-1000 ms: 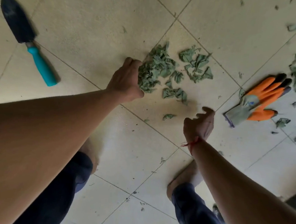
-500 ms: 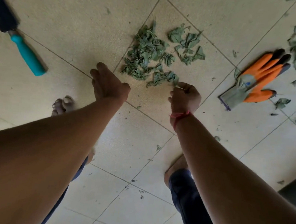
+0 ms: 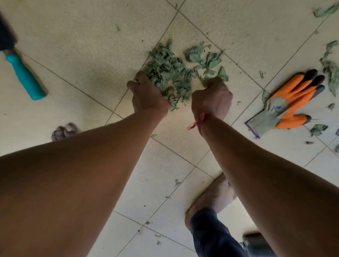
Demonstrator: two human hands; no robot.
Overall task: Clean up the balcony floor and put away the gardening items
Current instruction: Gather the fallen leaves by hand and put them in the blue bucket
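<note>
Both your hands are down at the pile of dry leaves [image 3: 169, 70] on the tiled floor [image 3: 75, 27]. Your left hand [image 3: 148, 95] curls round leaves at the pile's left edge. Your right hand [image 3: 213, 97] is fisted at its near right edge; whether it holds any, you cannot tell. The teal-handled trowel [image 3: 18, 67] lies well left, the orange gloves [image 3: 286, 102] right.

Both arms stretch down and forward; left hand [image 3: 149, 95] and right hand [image 3: 211, 99] sit side by side, knuckles up, fingers curled into leaves [image 3: 168, 70].
</note>
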